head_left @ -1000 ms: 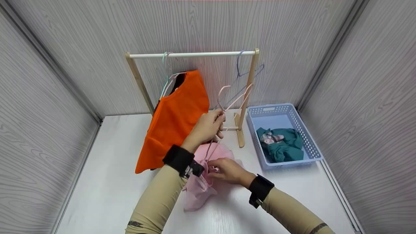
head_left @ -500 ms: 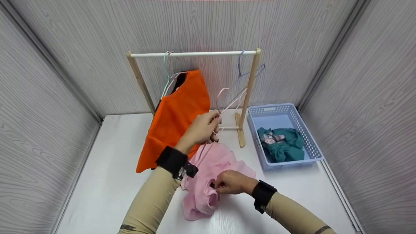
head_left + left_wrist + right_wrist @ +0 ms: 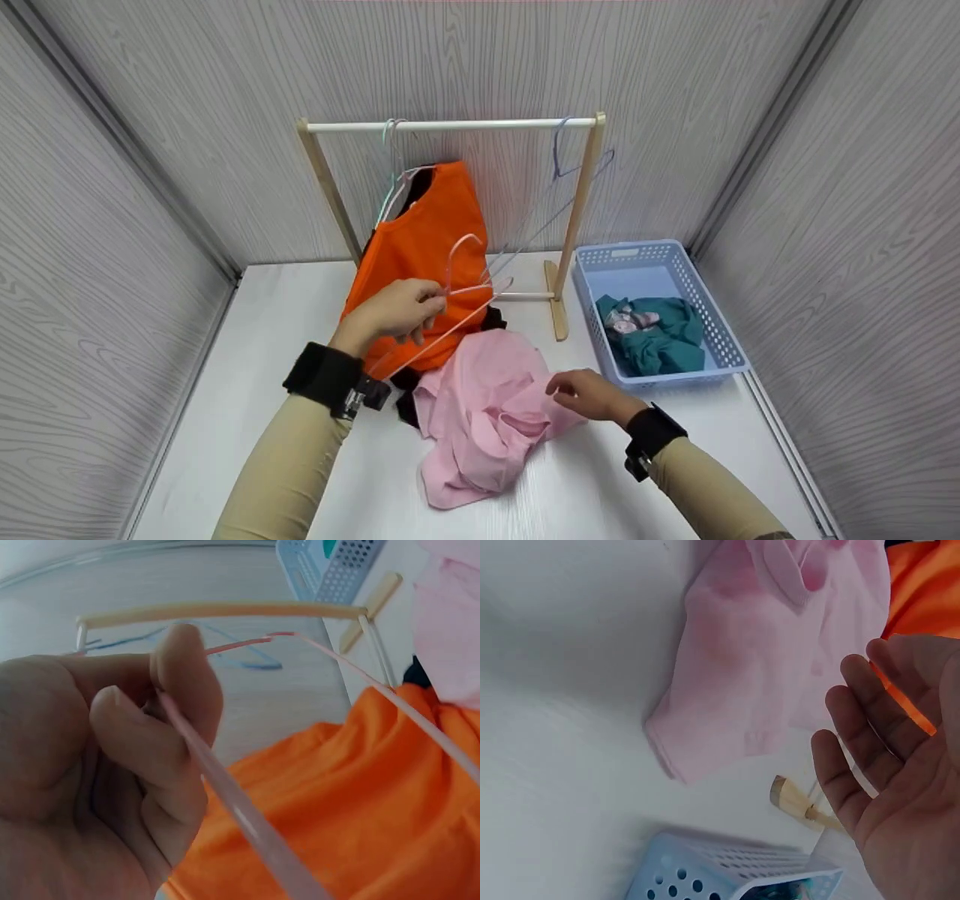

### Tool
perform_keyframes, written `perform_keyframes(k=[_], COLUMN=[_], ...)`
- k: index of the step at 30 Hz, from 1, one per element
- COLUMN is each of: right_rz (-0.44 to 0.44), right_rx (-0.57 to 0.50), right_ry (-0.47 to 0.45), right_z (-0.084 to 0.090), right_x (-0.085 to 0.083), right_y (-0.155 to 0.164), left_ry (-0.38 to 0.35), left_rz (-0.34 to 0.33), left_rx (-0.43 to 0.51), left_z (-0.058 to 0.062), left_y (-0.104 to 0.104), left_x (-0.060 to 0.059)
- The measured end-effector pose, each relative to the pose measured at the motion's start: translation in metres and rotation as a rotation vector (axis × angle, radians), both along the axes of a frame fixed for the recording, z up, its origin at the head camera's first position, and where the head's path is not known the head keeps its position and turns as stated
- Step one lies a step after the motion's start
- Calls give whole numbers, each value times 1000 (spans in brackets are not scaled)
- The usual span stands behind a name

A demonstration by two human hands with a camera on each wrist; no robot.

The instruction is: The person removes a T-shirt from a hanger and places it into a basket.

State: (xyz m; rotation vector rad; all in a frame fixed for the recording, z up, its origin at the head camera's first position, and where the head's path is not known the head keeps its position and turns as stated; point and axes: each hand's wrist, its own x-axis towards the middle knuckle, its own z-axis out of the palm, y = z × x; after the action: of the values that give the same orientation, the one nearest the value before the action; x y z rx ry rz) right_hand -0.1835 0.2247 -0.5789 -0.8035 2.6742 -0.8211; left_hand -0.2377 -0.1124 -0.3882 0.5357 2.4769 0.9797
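Gripping hand: left hand (image 3: pixel 394 311) pinches pink hanger (image 3: pixel 457 296), raised before orange shirt (image 3: pixel 420 255).
Garment: pink shirt (image 3: pixel 480 405) crumpled mid-table, toward front edge.
Free hand: right hand (image 3: pixel 592 394), fingers spread, just beside it.
Risk: hanger hook may snag orange shirt.

Teal cloth (image 3: pixel 660 341) in blue basket (image 3: pixel 720 337)
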Motion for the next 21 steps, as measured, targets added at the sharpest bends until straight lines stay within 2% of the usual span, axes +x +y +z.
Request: perform_keyframes(k=[2, 6, 14, 17, 21], right_rz=[-41, -78, -97, -110, -135], right_rx=[1, -5, -19, -16, -11], right_ry=[-34, -75, -131, -137, -167], right_z=[0, -2, -4, -4, -4], right_x=[0, 1, 6, 7, 8], right_y=[8, 16, 25, 28, 31], left_ry=[-13, -20, 12, 73, 209], left_rz=[5, 55, 100, 146, 180], left_rx=[-45, -104, -258, -271, -274], left_z=[-1, -2, 6, 12, 26], left_y=[-8, -17, -10, -5, 7], left_x=[0, -5, -21, -30, -43])
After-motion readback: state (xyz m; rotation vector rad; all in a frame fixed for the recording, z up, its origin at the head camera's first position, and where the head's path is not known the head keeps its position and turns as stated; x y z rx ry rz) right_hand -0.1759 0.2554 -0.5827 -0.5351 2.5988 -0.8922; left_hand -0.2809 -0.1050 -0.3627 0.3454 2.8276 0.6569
